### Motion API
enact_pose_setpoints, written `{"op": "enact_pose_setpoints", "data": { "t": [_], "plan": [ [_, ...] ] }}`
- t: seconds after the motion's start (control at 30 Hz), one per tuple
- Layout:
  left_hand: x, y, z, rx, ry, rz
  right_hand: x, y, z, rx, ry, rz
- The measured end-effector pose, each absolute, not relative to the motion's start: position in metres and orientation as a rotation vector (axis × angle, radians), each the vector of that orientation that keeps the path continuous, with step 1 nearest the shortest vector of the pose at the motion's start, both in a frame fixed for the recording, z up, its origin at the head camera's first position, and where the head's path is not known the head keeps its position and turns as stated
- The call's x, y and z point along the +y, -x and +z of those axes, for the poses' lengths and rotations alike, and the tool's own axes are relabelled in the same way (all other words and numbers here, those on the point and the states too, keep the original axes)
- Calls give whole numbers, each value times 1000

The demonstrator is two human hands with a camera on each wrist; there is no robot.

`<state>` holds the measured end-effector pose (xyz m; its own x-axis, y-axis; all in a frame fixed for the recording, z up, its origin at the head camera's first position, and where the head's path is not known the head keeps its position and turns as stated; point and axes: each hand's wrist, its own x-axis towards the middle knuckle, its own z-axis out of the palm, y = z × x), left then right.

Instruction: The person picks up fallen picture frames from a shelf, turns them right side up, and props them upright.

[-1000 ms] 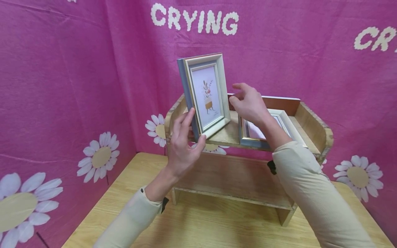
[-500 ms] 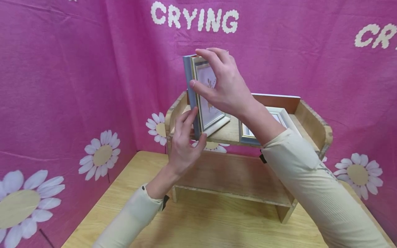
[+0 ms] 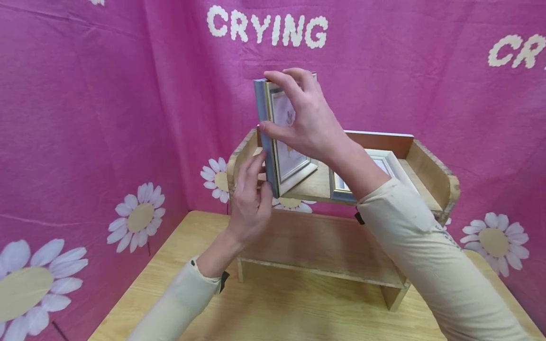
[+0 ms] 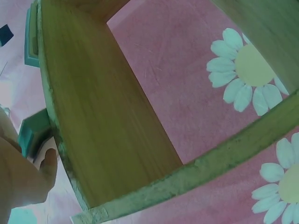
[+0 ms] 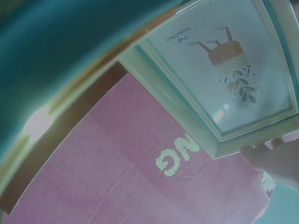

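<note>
A picture frame (image 3: pixel 294 175) with cream and blue-grey borders stands upright, slightly turned, on the left part of the wooden shelf's top (image 3: pixel 317 189). Its print of a plant in a footed pot shows in the right wrist view (image 5: pixel 224 56). My right hand (image 3: pixel 313 118) holds the frame's upper left corner, fingers over the top and thumb against the left side; it covers much of the print. Lower down, my left hand (image 3: pixel 249 201) touches the frame's left side with its fingers, thumb near the bottom corner. In the left wrist view, part of that hand (image 4: pixel 25 177) shows beside the frame corner (image 4: pixel 35 133).
A second picture frame (image 3: pixel 396 168) lies flat on the shelf's right part, partly behind my right forearm. A brown panel (image 3: pixel 384 144) with a white top edge stands at the back. Raised wooden sides (image 3: pixel 432 177) bound the shelf, which stands on a light wooden table (image 3: pixel 273 303).
My right hand has moved left from above the flat frame to the upright frame's top corner. The upright frame has turned slightly and shifted right; my left thumb has come off its front.
</note>
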<state>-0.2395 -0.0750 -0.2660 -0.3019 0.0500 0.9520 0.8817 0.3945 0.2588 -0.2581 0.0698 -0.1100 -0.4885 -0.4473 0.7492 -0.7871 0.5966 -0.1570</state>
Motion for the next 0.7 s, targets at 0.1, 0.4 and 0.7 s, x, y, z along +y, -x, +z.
{"op": "enact_pose_setpoints", "data": {
  "t": [0.1, 0.4, 0.7],
  "plan": [
    [-81, 240, -264, -1661, 829, -1063, 70, 258, -111, -2130, -974, 684],
    [-93, 243, -255, -1814, 892, -1133, 80, 262, -116, -1993, -1056, 739],
    [-94, 244, -249, -1896, 922, -1080, 85, 263, -118, -2053, -1040, 697]
  ]
}}
